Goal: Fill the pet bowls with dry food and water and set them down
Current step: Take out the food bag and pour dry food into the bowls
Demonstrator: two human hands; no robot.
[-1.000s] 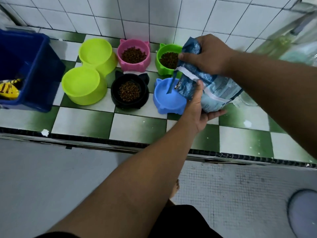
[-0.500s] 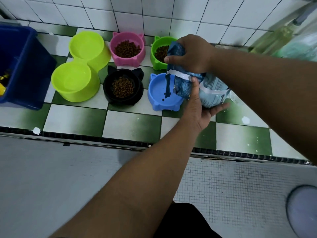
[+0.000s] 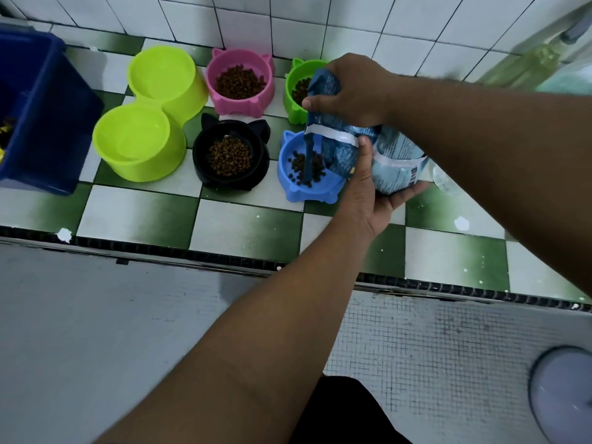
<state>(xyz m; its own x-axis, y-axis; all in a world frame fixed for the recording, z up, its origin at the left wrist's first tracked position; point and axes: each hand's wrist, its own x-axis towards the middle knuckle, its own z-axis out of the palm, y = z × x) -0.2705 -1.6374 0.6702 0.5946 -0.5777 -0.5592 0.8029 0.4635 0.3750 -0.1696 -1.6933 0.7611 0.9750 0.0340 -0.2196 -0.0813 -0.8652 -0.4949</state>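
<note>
Grip, right hand (image 3: 355, 88): the fingers are curling tightly round the crumpled upper end of the blue printed plastic food bag (image 3: 397, 161). The left hand (image 3: 368, 193) is cradling the bag's lower part. Its thumb is pressing on the white strip near the mouth, and its other fingers are lying beneath the bag with only their tips showing past it. The bag is tilting mouth-down directly over the light blue cat-eared plastic bowl (image 3: 307, 189). Brown dry kibble (image 3: 299, 165) is lying in a small heap inside that bowl, and a dark flap of the bag is hanging down into it.

Room: just left of the blue bowl, a black cat-eared bowl (image 3: 205, 169) is sitting with kibble in it. Behind and to the left, a pink cat-eared bowl (image 3: 243, 105) is also holding kibble. Farther left, a yellow-green double bowl (image 3: 144, 169) is standing; its contents are hard to make out. In front of the blue bowl, the green-and-white checked tile counter (image 3: 243, 225) is running open to its dark front edge.

Hidden: directly behind the blue bowl, a green cat-eared bowl (image 3: 293, 102) is showing only partly past the bag and right hand. Farthest left, a dark blue plastic bin (image 3: 48, 123) is being cut off by the frame. Right of the blue bowl, past the bag, a clear rounded object (image 3: 443, 182) is peeking out, too little of it for identifying.
</note>
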